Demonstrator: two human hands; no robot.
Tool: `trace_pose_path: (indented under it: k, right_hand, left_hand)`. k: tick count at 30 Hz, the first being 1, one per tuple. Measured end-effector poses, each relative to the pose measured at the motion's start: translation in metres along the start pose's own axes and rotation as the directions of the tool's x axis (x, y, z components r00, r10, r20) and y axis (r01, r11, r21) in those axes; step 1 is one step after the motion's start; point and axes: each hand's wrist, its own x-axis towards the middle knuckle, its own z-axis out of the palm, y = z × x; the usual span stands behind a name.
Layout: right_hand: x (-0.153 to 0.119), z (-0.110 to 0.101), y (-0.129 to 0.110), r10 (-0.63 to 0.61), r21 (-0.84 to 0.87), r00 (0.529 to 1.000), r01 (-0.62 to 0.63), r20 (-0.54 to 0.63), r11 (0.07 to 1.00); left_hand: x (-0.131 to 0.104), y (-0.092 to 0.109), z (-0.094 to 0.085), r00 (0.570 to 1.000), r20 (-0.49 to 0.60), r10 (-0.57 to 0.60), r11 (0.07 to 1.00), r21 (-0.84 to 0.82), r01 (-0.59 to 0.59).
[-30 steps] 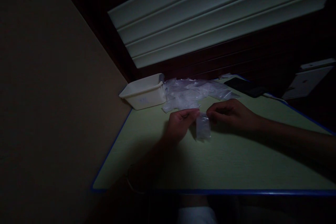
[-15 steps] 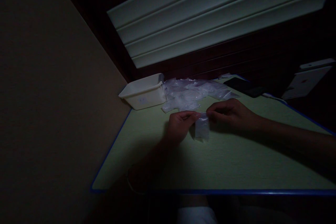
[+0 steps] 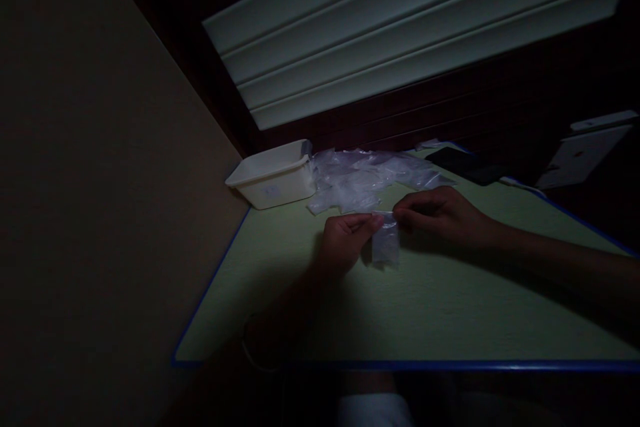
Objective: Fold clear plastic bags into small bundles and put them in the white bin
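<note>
A small clear plastic bag (image 3: 385, 245) hangs over the table, its top edge stretched between my two hands. My left hand (image 3: 347, 240) pinches the upper left corner between thumb and forefinger. At the upper right corner, the fingertips of my right hand (image 3: 433, 213) are pressed together on the bag. Just beyond both hands lies a heap of similar clear plastic bags (image 3: 360, 177). The dim light hides whether the held bag has anything inside.
A white plastic bin (image 3: 280, 187) stands left of the heap, near the wall. A dark flat object (image 3: 467, 165) lies at the back right, with a white cable (image 3: 523, 185) beside it. The pale green table (image 3: 440, 320) has a blue edge.
The thumb of my left hand has slid slightly right along the bag's top edge. My right hand stays nearly where it was.
</note>
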Motion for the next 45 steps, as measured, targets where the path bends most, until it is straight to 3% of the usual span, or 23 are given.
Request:
trace_pose_path:
  k: [9, 16, 21, 33, 38, 45]
  right_hand:
    - [0.004, 0.003, 0.004, -0.035, -0.026, 0.999, 0.034, -0.024, 0.999]
    - [0.003, 0.014, 0.003, -0.036, 0.132, 0.999, 0.034, 0.013, 0.991]
    - [0.003, 0.011, 0.002, -0.088, 0.057, 0.996, 0.088, -0.006, 0.994]
    - [0.005, 0.010, -0.004, 0.018, 0.027, 0.991, -0.015, -0.129, 1.000]
    - [0.009, 0.003, -0.002, 0.000, -0.015, 0.987, -0.002, -0.163, 1.000]
    - [0.015, -0.007, 0.002, 0.008, -0.040, 0.958, -0.020, -0.286, 0.999]
  left_hand:
    - [-0.003, 0.001, 0.006, 0.999, -0.027, 0.019, 0.999, 0.033, -0.018]
    - [-0.007, 0.001, 0.009, 0.999, 0.032, 0.032, 0.986, 0.164, -0.037]
    - [-0.008, 0.000, 0.010, 0.999, 0.027, 0.023, 0.979, 0.201, -0.028]
    - [-0.008, 0.000, 0.012, 0.995, 0.067, -0.076, 0.993, 0.092, 0.070]
    - [-0.008, -0.002, 0.013, 0.994, 0.054, -0.097, 0.994, 0.064, 0.094]
    - [-0.007, -0.010, 0.012, 0.974, 0.124, -0.189, 0.981, -0.023, 0.194]
